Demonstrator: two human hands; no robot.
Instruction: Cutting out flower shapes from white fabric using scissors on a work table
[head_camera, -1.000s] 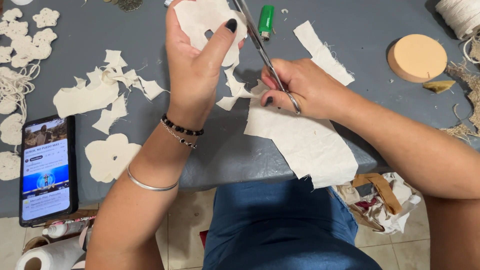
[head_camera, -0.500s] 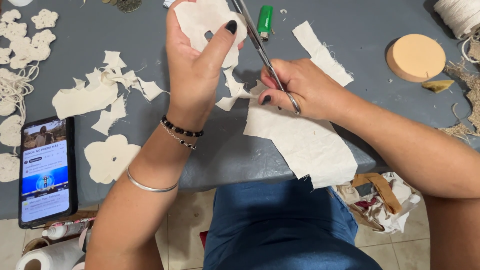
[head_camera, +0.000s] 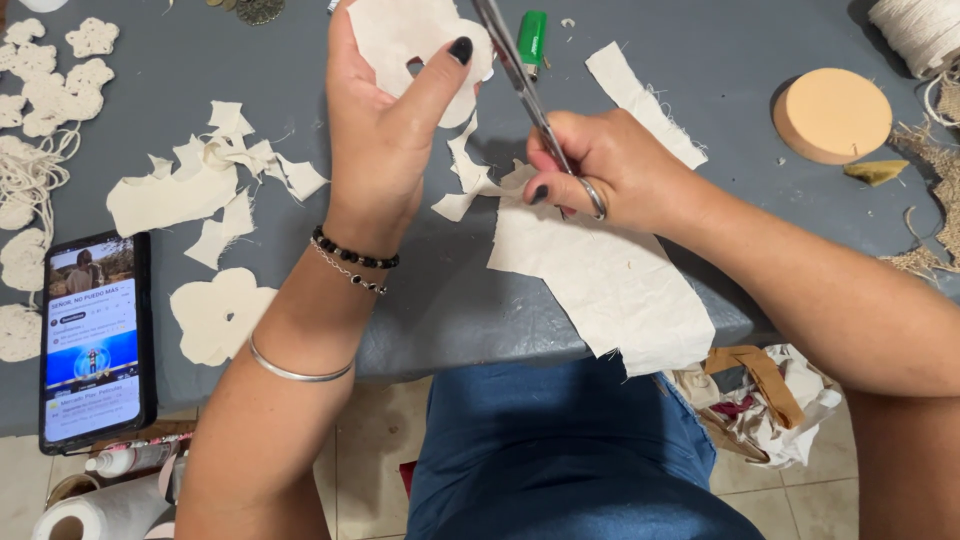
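Head view: left hand (head_camera: 385, 150) pinches cream fabric cutout (head_camera: 410, 40) above grey table (head_camera: 700, 60); right hand (head_camera: 600, 175) closed around scissors (head_camera: 520, 80). Best: short snips, turn fabric, thumb away from blades.
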